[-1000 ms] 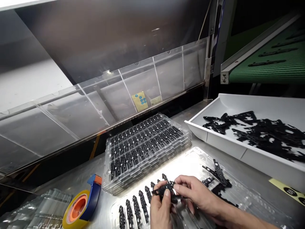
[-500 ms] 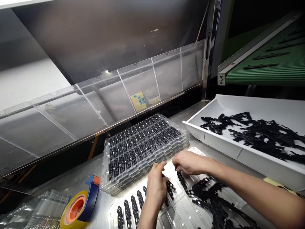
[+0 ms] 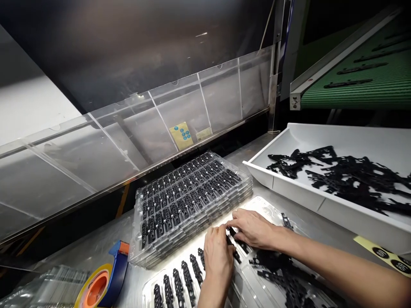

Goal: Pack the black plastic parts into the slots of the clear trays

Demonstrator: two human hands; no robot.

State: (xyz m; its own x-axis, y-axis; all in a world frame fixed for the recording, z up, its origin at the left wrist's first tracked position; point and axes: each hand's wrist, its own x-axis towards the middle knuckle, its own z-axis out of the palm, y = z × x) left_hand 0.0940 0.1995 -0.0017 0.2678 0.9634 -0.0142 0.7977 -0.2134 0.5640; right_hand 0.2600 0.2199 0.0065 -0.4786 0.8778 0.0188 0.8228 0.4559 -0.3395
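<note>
My left hand (image 3: 218, 256) is curled over a clear plastic tray (image 3: 247, 280), its fingers closed about a slim black perforated plastic part (image 3: 236, 256). Beside it, the fingers of my right hand (image 3: 252, 229) are bent down on another black part (image 3: 243, 246), their tips close to my left fingertips. Several similar parts (image 3: 178, 286) stand in a row in the tray's slots, left of my left hand. A loose heap of black parts (image 3: 282, 273) lies on the right of the tray, partly under my right forearm.
Behind stands a stack of filled clear trays (image 3: 192, 201). A white bin (image 3: 289, 186) of black parts is at right, below a green conveyor belt (image 3: 359, 96). A blue tape dispenser (image 3: 117, 273) and clear packaging (image 3: 58, 284) lie at left.
My right hand has moved down and left, bringing its black part into the tray beside my left hand. My left hand has shifted slightly right. The camera view has turned a little.
</note>
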